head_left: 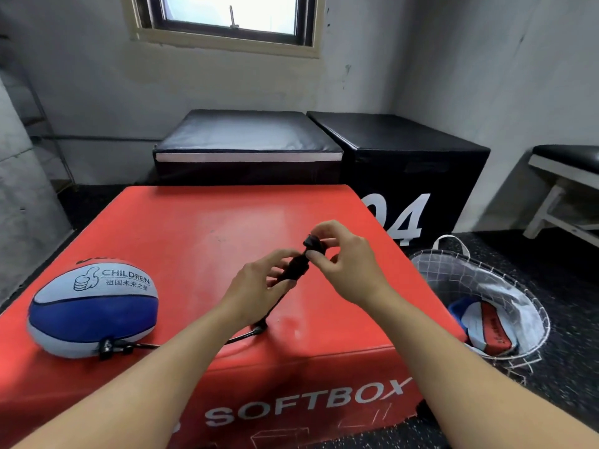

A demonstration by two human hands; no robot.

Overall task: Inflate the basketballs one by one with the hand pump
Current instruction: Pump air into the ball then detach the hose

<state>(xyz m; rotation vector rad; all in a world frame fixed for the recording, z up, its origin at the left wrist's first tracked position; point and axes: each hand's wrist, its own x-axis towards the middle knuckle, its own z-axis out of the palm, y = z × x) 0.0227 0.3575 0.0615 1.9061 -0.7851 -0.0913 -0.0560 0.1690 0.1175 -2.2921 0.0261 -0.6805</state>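
Gripping a small black hand pump [296, 265], left hand [259, 286] curls round its barrel; right hand [343, 257] pinches its handle above a red padded box [201, 228], its hose reaching a soft blue-and-white basketball [92, 307].

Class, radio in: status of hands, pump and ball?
Both hands on hand pump: left hand grips barrel, right hand pinches handle. Hose connected to blue-white basketball. Nothing obstructing.

The basketball [92, 307] has pale blue and deep blue panels with dark blue lettering. The pump [296, 265] and its hose [241, 336] are black. The surface [201, 234] is red with white lettering. A white-netted basket [486, 286] holds a red, white and blue ball [486, 330].
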